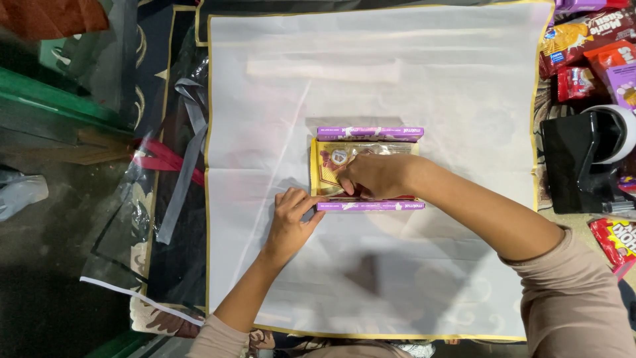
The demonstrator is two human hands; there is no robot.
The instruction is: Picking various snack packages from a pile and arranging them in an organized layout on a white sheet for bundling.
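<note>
Centrally, the right hand (374,176) is pressing flat on the yellow foil snack packet (331,162), while the left hand (291,215) is pinching the near purple rectangular bar (391,206) on the white wrapping sheet (430,86).

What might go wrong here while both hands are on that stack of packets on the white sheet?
1. The left hand only fingertips the near purple bar; it may slide away from the yellow packet.
2. The right hand presses one side only, so the far purple bar could shift.
3. The white sheet may crease.
</note>
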